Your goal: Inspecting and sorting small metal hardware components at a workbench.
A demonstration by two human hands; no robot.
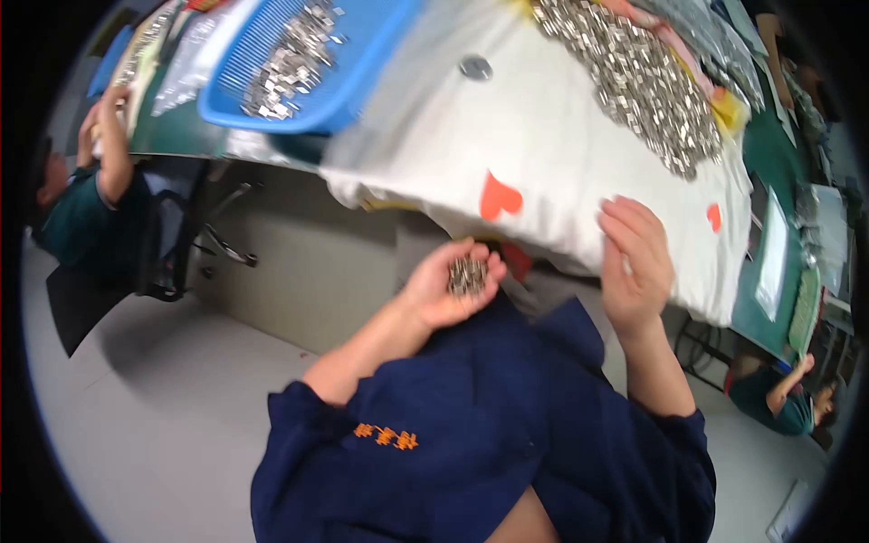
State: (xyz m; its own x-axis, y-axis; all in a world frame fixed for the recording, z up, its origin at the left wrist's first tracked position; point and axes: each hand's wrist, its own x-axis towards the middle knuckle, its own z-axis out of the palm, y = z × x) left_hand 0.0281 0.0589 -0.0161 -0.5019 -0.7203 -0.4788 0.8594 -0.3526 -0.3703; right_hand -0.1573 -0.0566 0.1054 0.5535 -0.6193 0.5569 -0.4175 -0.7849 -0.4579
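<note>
My left hand [441, 291] is cupped palm up before the table's near edge, its fingers curled round a small heap of silvery metal parts [466, 276]. Too small to name by kind, the parts look like short shiny blocks. To its right, my right hand [638, 262] is raised over the front of a white cloth [579, 195] with red hearts. Its fingers are stretched out, the thumb stands apart, and nothing shows in it. Farther back on the cloth lies a large pile of similar metal parts [647, 90].
A blue plastic basket [344, 104] with more metal parts stands at the back left. A round grey disc [475, 68] lies on the cloth. Co-workers sit at the left [95, 204] and far right [774, 398]. An office chair [167, 244] stands by the left one.
</note>
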